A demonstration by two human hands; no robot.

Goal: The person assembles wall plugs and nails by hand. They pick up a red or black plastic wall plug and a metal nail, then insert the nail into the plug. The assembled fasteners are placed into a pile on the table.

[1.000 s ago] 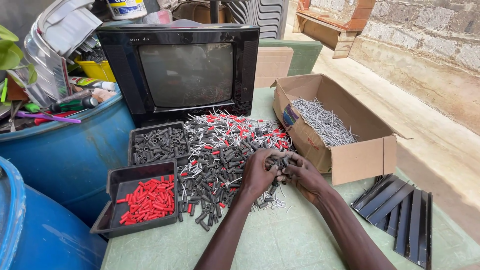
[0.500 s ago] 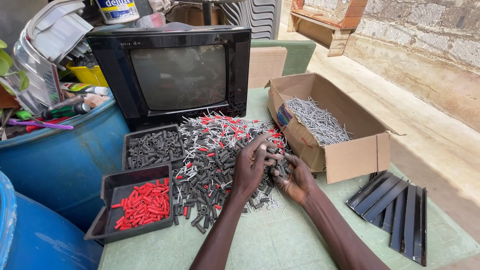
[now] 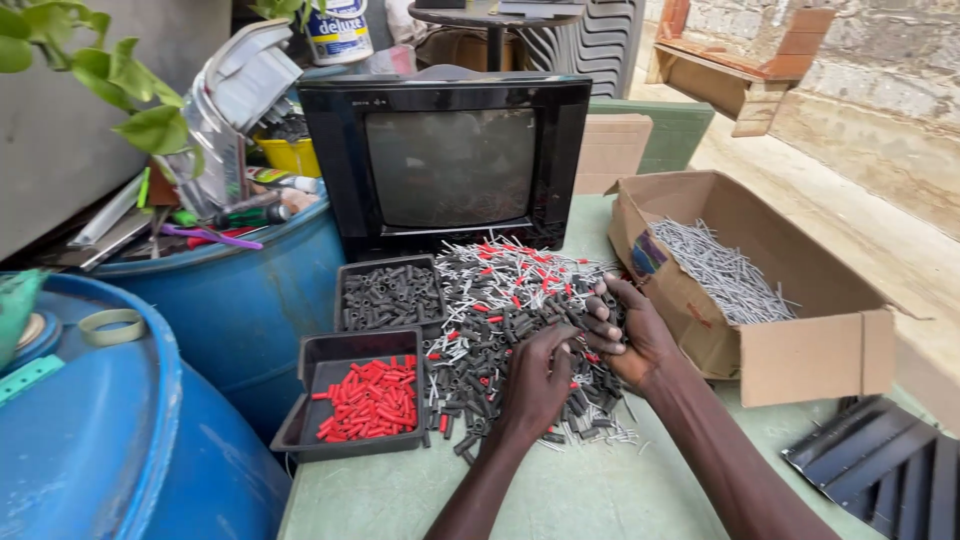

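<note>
Both hands are in a big pile of small parts (image 3: 500, 300) on the green surface (image 3: 600, 495). The pile has black, red and grey bits, and it sits in front of an old black TV (image 3: 450, 160). The left hand (image 3: 535, 385) lies palm down on the pile, with its fingers bent into the bits. The right hand (image 3: 625, 335) is cupped on the right side of the pile, fingers partly curled around some bits. I cannot tell if either grip is closed tight on a piece.

Left of the pile are two black trays. One tray (image 3: 345, 345) holds red pieces. The other tray (image 3: 345, 275) holds black pieces. To the right, a cardboard box (image 3: 800, 355) holds thin grey pins. A blue barrel (image 3: 240, 300) stands on the left.
</note>
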